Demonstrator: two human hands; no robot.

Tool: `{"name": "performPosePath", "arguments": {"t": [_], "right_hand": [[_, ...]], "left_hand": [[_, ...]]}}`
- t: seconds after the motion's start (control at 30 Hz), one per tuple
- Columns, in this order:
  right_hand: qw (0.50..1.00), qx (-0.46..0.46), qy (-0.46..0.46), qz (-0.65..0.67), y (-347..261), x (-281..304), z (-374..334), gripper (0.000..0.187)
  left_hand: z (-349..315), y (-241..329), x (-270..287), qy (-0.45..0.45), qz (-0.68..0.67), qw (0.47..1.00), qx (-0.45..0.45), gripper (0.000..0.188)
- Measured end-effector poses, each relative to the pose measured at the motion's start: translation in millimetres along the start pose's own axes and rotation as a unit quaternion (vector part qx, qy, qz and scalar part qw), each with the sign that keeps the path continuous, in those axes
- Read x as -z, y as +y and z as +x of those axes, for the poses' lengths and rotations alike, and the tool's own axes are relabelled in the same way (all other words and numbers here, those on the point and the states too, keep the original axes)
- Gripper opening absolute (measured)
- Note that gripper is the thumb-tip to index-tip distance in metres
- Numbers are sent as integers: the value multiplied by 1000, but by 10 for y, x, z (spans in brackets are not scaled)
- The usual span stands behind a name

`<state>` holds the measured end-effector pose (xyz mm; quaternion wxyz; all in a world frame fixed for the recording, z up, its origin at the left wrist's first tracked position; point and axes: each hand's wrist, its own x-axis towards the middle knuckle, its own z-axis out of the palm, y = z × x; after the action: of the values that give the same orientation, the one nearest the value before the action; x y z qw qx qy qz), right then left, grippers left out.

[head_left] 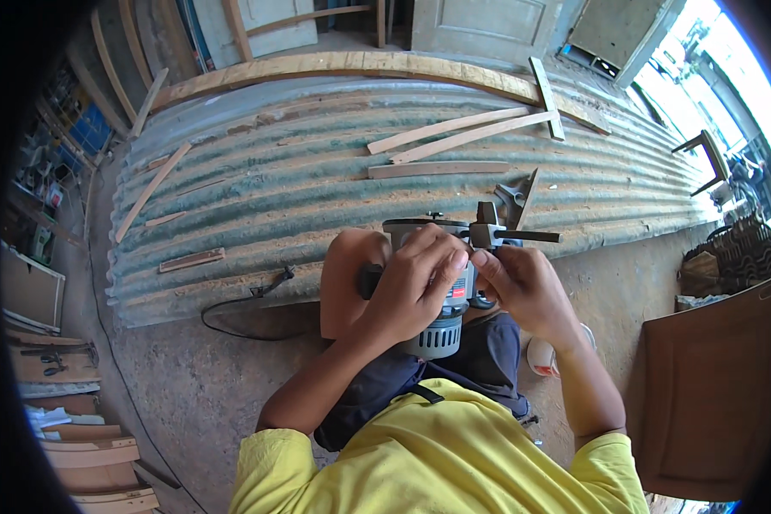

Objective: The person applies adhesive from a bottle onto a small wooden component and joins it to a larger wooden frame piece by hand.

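A grey handheld router [438,339] lies across my lap, its vented motor end toward me and its round base away from me. My left hand [421,278] is closed over the router's body near the base. My right hand [522,287] is closed at the router's right side, thumb and fingers against it just below the metal guide clamp [485,233]. Which small part its fingertips grip is hidden. A dark guide bar [531,236] sticks out to the right from the clamp. A brown curved wooden piece [341,287] stands left of the router, partly behind my left hand.
Corrugated sheets [274,197] with sawdust lie ahead, bearing several wooden strips [454,133] and a long curved beam [343,63]. A power cord [240,301] lies on the left. A white container [541,355] stands by my right leg, a brown panel [715,385] farther right.
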<state>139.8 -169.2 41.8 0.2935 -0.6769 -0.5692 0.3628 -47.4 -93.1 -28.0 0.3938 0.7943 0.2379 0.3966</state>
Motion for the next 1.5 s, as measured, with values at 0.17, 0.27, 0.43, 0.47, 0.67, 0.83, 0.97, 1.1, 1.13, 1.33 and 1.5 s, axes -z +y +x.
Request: {"name": "performPosePath", "arguments": {"t": [0.17,0.27,0.43,0.47,0.67,0.83,0.97,1.1,1.13,1.33,1.5], "right_hand": [[997,-52,-59,-16,-16,162,-4,56],[986,-58,-156,29,97,307,72,54],[984,-86,-149,49,132,298,110,51],[985,-81,-141,48,118,291,85,50],[993,-74,-89,11,216,176,-33,33],[998,-31,-46,-1,219,120,-94,24],[998,-54,-12,-20,237,87,-152,21],[996,-70,9,-59,166,88,-163,20],[995,-72,13,-64,143,76,-158,20],[993,-91,38,-71,77,72,-155,19],[987,-158,-19,-11,75,236,-84,25]], "left_hand": [[-118,137,-134,87,-137,983,90,37],[-145,188,-280,39,-257,956,137,45],[-118,189,-448,-39,-307,938,157,52],[-99,168,-547,-61,-387,905,163,51],[-33,31,-1056,-8,-508,848,148,48],[-24,24,-1226,62,-422,899,100,44],[-18,117,-1168,54,-422,897,118,41],[2,137,-1214,63,-417,899,119,42],[9,124,-1231,68,-420,897,120,43],[56,69,-1327,85,-405,903,117,45],[138,70,-1232,54,-451,885,102,41]]}}
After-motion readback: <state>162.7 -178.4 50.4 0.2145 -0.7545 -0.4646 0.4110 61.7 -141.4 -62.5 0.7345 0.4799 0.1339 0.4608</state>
